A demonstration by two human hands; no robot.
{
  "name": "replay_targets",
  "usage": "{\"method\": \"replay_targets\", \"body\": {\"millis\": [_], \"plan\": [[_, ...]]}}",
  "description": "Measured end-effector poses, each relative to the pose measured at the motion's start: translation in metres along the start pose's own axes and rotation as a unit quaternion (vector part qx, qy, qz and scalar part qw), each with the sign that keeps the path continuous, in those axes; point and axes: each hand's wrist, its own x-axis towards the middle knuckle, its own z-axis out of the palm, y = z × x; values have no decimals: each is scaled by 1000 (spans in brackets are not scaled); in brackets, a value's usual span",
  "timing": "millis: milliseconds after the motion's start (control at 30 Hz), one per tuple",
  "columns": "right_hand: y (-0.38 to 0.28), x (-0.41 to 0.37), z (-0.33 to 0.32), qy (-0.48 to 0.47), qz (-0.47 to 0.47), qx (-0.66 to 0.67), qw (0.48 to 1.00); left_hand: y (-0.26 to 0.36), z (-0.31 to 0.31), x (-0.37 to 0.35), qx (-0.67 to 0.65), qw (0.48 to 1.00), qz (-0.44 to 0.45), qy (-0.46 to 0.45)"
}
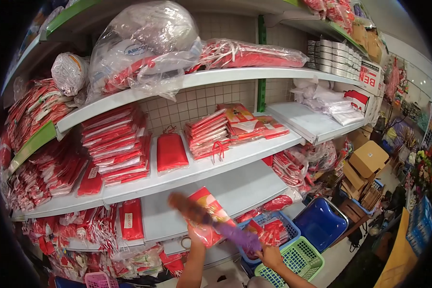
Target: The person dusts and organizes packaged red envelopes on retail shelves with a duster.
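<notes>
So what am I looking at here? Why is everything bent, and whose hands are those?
There is no machine here. A person wears a camera on the head, looking forward and down, and its wide lens bends the edges. The two bare hands at the bottom are that person's own. The left hand holds a red and gold packet. The right hand grips the purple handle of what looks like a duster; its brown head is blurred in front of the packet. Ahead are white shelves stacked with red packets. A blue basket and a green basket sit lower down.
</notes>
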Motion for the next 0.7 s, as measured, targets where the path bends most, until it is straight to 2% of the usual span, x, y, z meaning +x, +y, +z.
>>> {"method": "replay_targets", "body": {"millis": [33,100,133,167,200,267,300,333,400,433,467,533,567,633,700], "plan": [[0,3,-4,7,51,36,998,-13,21,-16,96,995,2,12],[-2,-3,-17,-2,24,71,997,-24,11,-27,139,989,-42,11],[-3,-10,-20,-8,10,89,996,-22,-40,-13,-42,958,-136,-249],[2,-18,-15,32,-77,70,994,-30,-4,-32,33,978,-111,-173],[1,-25,-22,41,-89,56,994,-44,69,-59,107,986,-85,-96],[-1,-34,-44,61,-118,26,991,-54,106,-75,147,988,-52,-21],[1,-34,-53,31,-57,-3,998,-54,97,-70,115,992,-46,-21],[4,-36,-52,41,-35,48,997,-54,102,-74,83,996,-40,-20],[10,-39,-45,58,10,149,987,-62,114,-88,129,989,-66,28],[9,-46,-39,63,12,158,985,-59,78,-76,51,991,-94,-77],[7,-53,-36,67,-33,126,989,-54,44,-65,-26,976,-123,-180],[3,-71,-39,75,-120,56,988,-53,55,-76,-34,968,-126,-215],[0,-76,-47,92,-123,36,988,-56,69,-79,-41,963,-127,-236],[10,-72,-52,108,-44,66,991,-59,100,-83,-52,949,-129,-282],[17,-70,-53,114,44,149,981,-61,117,-96,-7,982,-105,-156]]}}
